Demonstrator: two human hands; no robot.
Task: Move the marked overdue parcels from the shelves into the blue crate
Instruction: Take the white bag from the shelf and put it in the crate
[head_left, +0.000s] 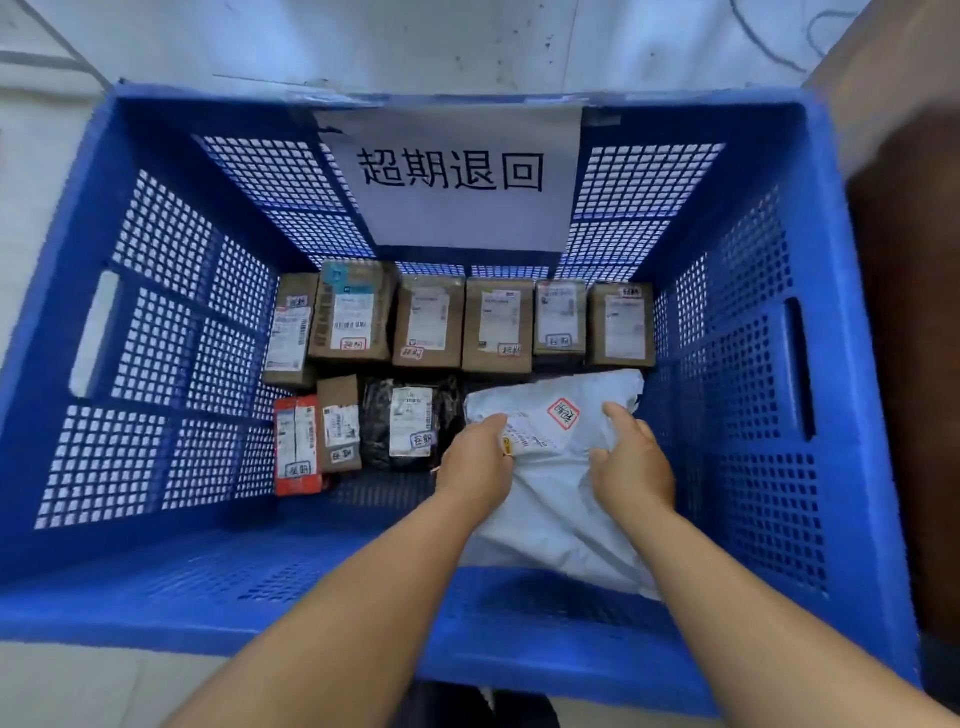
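Observation:
I look straight down into the blue crate (156, 597). Both my hands are inside it on a white poly-bag parcel (550, 499) with a red-bordered mark sticker, lying at the right of the crate floor. My left hand (475, 457) grips the bag's left side; my right hand (631, 457) grips its right side. A row of several brown carton parcels (496, 325) lines the far wall. Nearer lie a black bag parcel (410, 423), a small brown box (340, 423) and a red-and-white parcel (297, 447). Each carries a small mark sticker.
A white paper sign (457, 176) with printed characters hangs on the crate's far wall. A brown wooden surface (904, 260) stands right of the crate. Pale floor (415, 41) lies beyond it. The crate's near-left floor (291, 551) is bare.

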